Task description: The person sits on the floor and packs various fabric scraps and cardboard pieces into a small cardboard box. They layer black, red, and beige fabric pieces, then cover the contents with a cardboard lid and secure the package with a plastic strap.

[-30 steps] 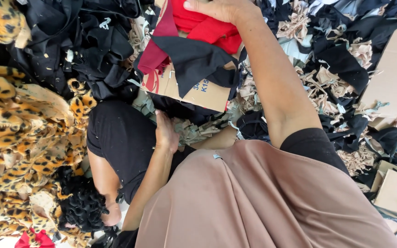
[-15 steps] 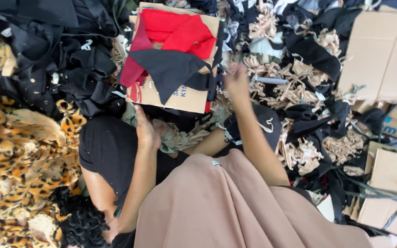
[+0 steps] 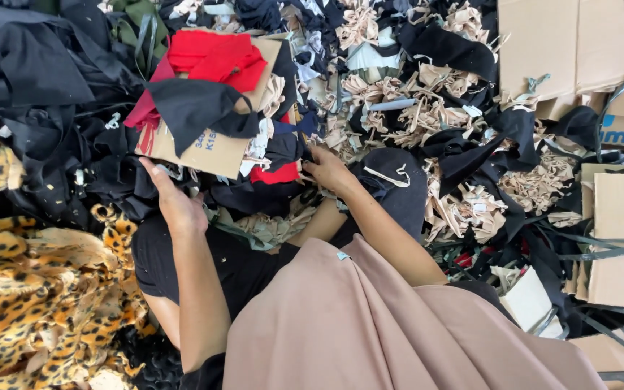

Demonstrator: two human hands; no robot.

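Near the top left of the heap, a cardboard box (image 3: 211,148) lies tilted among black scraps, with red cloth (image 3: 214,58) and a black cloth piece (image 3: 196,108) draped over its upper face. The left hand (image 3: 175,202) rests with its fingers against the box's lower edge, its grip open and flat rather than closed on anything. The right hand (image 3: 330,170) sits just right of the box, fingers curled into the dark scraps beside a small red scrap (image 3: 276,173); whether it pinches a piece I cannot tell.

Half a second ago the right hand was raised higher, beside the box's right edge; now it has dropped to the pile below that corner. The left hand has slid up from the tan scraps to the box's bottom rim. A full second back, the right hand held the box up close.

Leopard-print fabric (image 3: 45,303) lies at the left, flattened cardboard sheets (image 3: 565,50) at the right, and tan shredded scraps (image 3: 427,115) between.
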